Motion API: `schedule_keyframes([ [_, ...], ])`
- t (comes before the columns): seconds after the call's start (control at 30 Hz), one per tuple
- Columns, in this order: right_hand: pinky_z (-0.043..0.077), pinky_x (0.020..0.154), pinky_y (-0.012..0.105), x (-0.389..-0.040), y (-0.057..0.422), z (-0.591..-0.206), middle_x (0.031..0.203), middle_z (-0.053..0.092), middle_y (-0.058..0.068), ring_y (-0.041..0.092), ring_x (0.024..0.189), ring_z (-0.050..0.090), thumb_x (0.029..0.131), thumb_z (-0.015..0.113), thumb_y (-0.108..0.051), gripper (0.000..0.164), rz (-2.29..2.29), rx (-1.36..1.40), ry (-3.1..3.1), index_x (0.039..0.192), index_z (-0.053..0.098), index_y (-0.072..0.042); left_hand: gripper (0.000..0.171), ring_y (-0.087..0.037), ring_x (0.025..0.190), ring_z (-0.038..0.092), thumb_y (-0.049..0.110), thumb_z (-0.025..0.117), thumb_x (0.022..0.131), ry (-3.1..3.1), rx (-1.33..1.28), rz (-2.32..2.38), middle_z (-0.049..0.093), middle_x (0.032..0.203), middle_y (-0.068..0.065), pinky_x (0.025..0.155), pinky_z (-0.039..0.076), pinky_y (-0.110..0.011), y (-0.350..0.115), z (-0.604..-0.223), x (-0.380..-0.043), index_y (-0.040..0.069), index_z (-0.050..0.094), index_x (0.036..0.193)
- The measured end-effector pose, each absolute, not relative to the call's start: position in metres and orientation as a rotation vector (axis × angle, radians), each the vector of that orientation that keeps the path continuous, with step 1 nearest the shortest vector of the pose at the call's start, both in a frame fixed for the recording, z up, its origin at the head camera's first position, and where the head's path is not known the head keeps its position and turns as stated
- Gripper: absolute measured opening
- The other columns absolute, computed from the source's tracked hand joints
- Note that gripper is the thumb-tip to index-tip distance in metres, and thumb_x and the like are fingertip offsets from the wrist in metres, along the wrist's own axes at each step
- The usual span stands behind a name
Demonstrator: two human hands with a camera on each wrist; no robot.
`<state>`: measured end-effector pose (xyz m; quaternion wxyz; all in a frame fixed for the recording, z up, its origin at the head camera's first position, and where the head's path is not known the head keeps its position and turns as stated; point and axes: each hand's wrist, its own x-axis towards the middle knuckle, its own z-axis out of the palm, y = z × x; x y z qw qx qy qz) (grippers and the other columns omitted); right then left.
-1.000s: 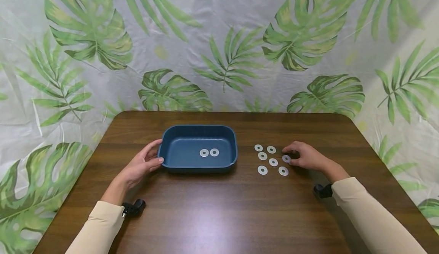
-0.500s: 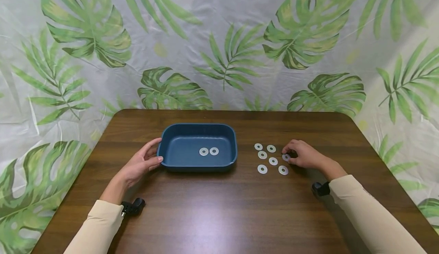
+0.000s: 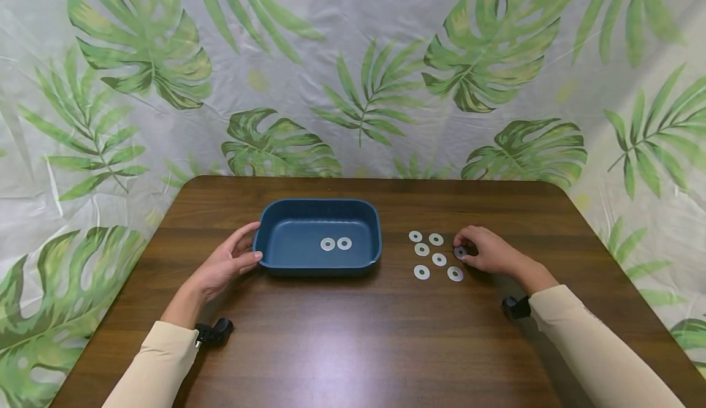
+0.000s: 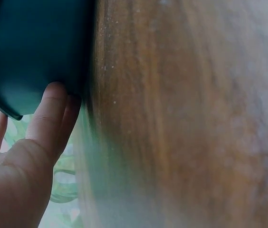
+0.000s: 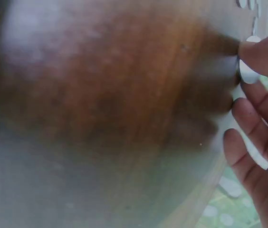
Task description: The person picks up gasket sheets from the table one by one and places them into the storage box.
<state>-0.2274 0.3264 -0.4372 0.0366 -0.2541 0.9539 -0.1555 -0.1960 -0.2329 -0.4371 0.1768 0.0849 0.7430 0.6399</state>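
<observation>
A blue rectangular tray [image 3: 320, 266] stands left of the table's middle, with two flat metal washers [image 3: 328, 244] side by side on its floor. My left hand [image 3: 223, 266] rests against the tray's left end, thumb and fingers extended. In the left wrist view fingertips [image 4: 53, 92] touch the outer wall of the tray [image 4: 34, 47]. My right hand [image 3: 493, 253], to the right of several loose washers, pinches one washer [image 3: 459, 253]. That washer [image 5: 249, 73] shows between thumb and fingertips in the right wrist view, close over the table.
Several washers [image 3: 421, 249] lie flat on the brown wooden table [image 3: 353, 334], between the tray and my right hand. A cloth with a green leaf print [image 3: 364, 102] hangs behind the table's far edge. A black strap [image 3: 214, 333] sits on the left wrist.
The washer at my right fingertips has gone from pale and flat-looking to darker and tilted. Thumb and fingers have closed on it. The left hand and tray stay in place.
</observation>
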Motion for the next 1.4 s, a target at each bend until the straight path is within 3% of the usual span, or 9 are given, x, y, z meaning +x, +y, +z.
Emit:
schedule_keyframes([
  [0.43, 0.050, 0.078, 0.035, -0.2250, 0.3327, -0.4400, 0.105, 0.066, 0.008, 0.015, 0.089, 0.058, 0.083, 0.074, -0.002, 0.037, -0.566, -0.757, 2.895, 0.118, 0.064, -0.004, 0.074, -0.030, 0.131, 0.047, 0.014, 0.058, 0.100, 2.098, 0.240, 1.808, 0.025, 0.159, -0.029, 0.095, 0.050, -0.022, -0.2321, -0.4359, -0.1959, 0.013, 0.014, 0.159],
  [0.87, 0.047, 0.074, 0.031, -0.2263, 0.3312, -0.4376, 0.096, 0.062, 0.003, 0.012, 0.084, 0.054, 0.084, 0.074, -0.005, 0.025, -0.531, -0.809, 2.869, 0.108, 0.070, -0.008, 0.074, -0.032, 0.131, 0.047, 0.015, 0.058, 0.100, 2.105, 0.234, 1.801, 0.025, 0.159, -0.029, 0.095, 0.050, -0.022, -0.2320, -0.4349, -0.1958, 0.013, 0.014, 0.159],
  [1.07, 0.049, 0.073, 0.034, -0.2273, 0.3256, -0.4341, 0.093, 0.061, 0.004, 0.015, 0.083, 0.056, 0.083, 0.075, -0.007, 0.019, -0.532, -0.776, 2.875, 0.099, 0.063, -0.008, 0.073, -0.032, 0.132, 0.046, 0.014, 0.057, 0.100, 2.111, 0.229, 1.803, 0.025, 0.159, -0.028, 0.095, 0.050, -0.023, -0.2326, -0.4353, -0.1952, 0.014, 0.014, 0.159],
  [1.27, 0.044, 0.066, 0.028, -0.2248, 0.3254, -0.4362, 0.085, 0.061, 0.001, 0.010, 0.073, 0.051, 0.086, 0.071, -0.004, 0.023, -0.569, -0.742, 2.869, 0.106, 0.062, -0.008, 0.074, -0.033, 0.131, 0.047, 0.015, 0.058, 0.100, 2.113, 0.235, 1.789, 0.025, 0.159, -0.029, 0.096, 0.050, -0.024, -0.2328, -0.4352, -0.1947, 0.014, 0.014, 0.159],
  [1.4, 0.044, 0.065, 0.026, -0.2236, 0.3272, -0.4361, 0.089, 0.064, 0.002, 0.009, 0.074, 0.051, 0.085, 0.071, -0.002, 0.030, -0.604, -0.748, 2.851, 0.113, 0.065, -0.007, 0.074, -0.033, 0.131, 0.047, 0.015, 0.058, 0.100, 2.112, 0.235, 1.790, 0.025, 0.159, -0.029, 0.096, 0.050, -0.023, -0.2327, -0.4345, -0.1946, 0.014, 0.014, 0.159],
])
